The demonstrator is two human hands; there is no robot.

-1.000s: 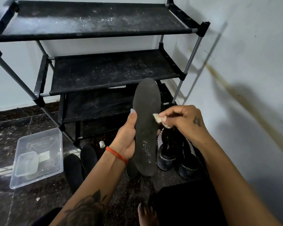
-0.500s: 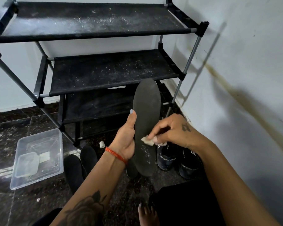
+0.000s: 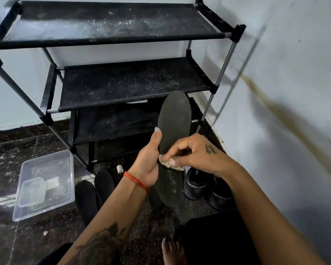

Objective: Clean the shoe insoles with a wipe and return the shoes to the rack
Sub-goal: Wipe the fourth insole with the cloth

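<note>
My left hand (image 3: pixel 149 161) grips a long dark grey insole (image 3: pixel 175 127) by its left edge and holds it upright in front of the rack. Pinched in my right hand (image 3: pixel 195 153) is a small crumpled pale wipe (image 3: pixel 167 162), pressed against the insole's middle near my left palm. White specks dot the insole's lower half. A pair of dark sport shoes (image 3: pixel 204 185) stands on the floor behind the insole, below my right wrist. The black fabric shoe rack (image 3: pixel 134 83) holds dusty shelves with no shoes on the visible tiers.
Two more dark insoles (image 3: pixel 93 192) lie on the floor left of my forearm. A clear plastic box (image 3: pixel 44 184) with a small tub inside sits at the left. A white wall (image 3: pixel 285 92) closes the right side. My bare foot (image 3: pixel 172 251) shows at the bottom.
My right hand has moved the wipe down and leftward across the insole, from its right edge toward my left palm. My left hand and the insole have stayed put.
</note>
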